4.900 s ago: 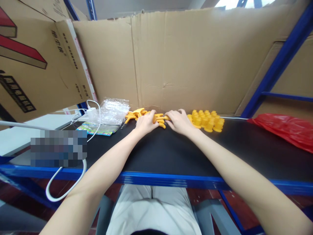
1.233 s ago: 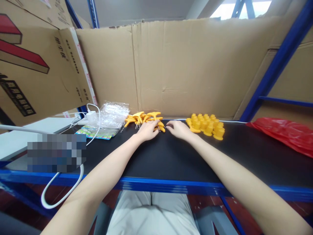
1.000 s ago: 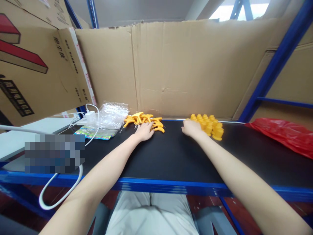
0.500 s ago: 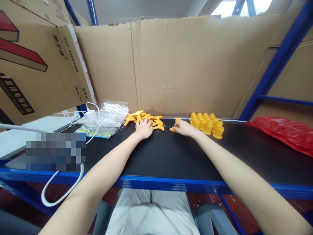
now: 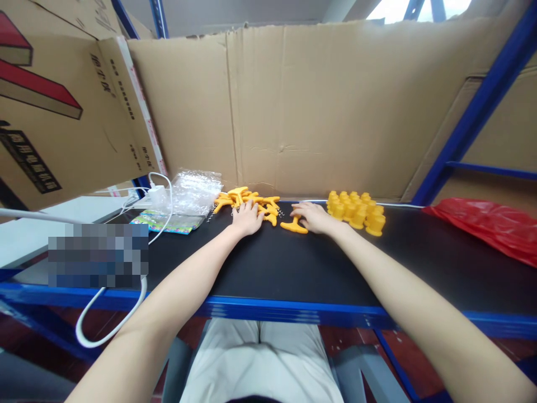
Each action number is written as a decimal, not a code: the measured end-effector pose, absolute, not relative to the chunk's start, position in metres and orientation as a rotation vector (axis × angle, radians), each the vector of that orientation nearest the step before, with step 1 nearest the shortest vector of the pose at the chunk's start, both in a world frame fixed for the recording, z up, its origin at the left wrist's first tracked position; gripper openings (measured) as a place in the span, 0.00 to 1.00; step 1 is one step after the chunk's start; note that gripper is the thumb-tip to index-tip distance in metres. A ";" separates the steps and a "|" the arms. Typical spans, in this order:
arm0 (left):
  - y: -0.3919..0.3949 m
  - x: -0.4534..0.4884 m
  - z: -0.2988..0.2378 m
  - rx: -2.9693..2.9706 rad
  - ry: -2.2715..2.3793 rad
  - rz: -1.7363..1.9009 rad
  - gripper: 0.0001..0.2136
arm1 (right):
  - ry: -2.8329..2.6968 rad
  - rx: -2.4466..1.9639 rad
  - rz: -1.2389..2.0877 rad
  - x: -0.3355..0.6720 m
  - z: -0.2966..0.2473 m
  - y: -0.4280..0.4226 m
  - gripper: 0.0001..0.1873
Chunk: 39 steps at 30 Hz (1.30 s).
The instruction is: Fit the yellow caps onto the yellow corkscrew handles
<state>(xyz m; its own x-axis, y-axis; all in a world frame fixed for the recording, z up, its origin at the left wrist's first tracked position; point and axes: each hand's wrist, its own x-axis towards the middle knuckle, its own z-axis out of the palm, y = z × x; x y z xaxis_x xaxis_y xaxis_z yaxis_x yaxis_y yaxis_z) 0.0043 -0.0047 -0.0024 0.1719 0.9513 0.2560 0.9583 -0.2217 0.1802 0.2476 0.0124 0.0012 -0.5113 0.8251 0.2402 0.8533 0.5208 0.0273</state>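
My left hand [image 5: 248,219] lies with fingers spread on a pile of orange-yellow T-shaped handles [image 5: 238,193]. Thin silvery spiral bits [image 5: 281,213] show at the edges of the pile. Just right of it, a single T-shaped handle [image 5: 295,226] rests on the black tabletop, its crossbar toward me. My right hand [image 5: 314,217] is over that handle's stem, fingers apart and fingertips at or touching it; the far end is hidden under the hand. Beside my right hand stand several yellow stepped cylinders with flared bases [image 5: 356,210], grouped in rows.
Clear plastic packaging [image 5: 193,193] and a colourful printed bag [image 5: 168,222] lie left of the pile, near a white cable [image 5: 171,196]. A red plastic bag [image 5: 482,224] is at right. Cardboard [image 5: 335,112] walls the back; a blue beam [image 5: 285,312] edges the front.
My right hand has loosened from a pinch to spread fingers, and the single handle now shows crosswise before it. My left hand stays on the pile.
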 end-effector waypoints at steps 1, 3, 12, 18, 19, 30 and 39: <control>-0.005 0.004 -0.002 -2.388 -1.946 -0.501 0.25 | -2.583 -1.406 -0.261 0.247 0.001 0.012 0.19; -0.007 0.004 0.000 -2.383 -1.929 -0.534 0.25 | -2.617 -1.351 -0.339 0.247 0.002 0.012 0.14; -0.026 0.010 0.020 -2.359 -1.388 -0.772 0.23 | -2.469 -1.225 -0.547 0.238 0.026 -0.007 0.12; -0.032 0.016 0.024 -2.477 -1.350 -0.731 0.27 | -2.442 -1.049 -0.639 0.217 0.034 -0.024 0.15; -0.032 0.017 0.024 -2.467 -1.373 -0.715 0.26 | -2.444 -1.033 -0.638 0.215 0.033 -0.024 0.15; -0.032 0.018 0.025 -2.374 -1.556 -0.581 0.21 | -2.516 -1.241 -0.495 0.214 0.029 -0.023 0.10; -0.031 0.019 0.026 -2.370 -1.615 -0.592 0.21 | -2.439 -1.251 -0.484 0.213 0.032 -0.024 0.11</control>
<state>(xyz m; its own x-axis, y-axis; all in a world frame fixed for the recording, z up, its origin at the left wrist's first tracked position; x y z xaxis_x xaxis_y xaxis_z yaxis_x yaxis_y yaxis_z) 0.0194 -0.0311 0.0257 0.3178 0.8398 0.4402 0.9254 -0.3759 0.0491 0.2133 -0.0243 0.0322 -0.5454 0.7017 0.4584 0.8236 0.5503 0.1375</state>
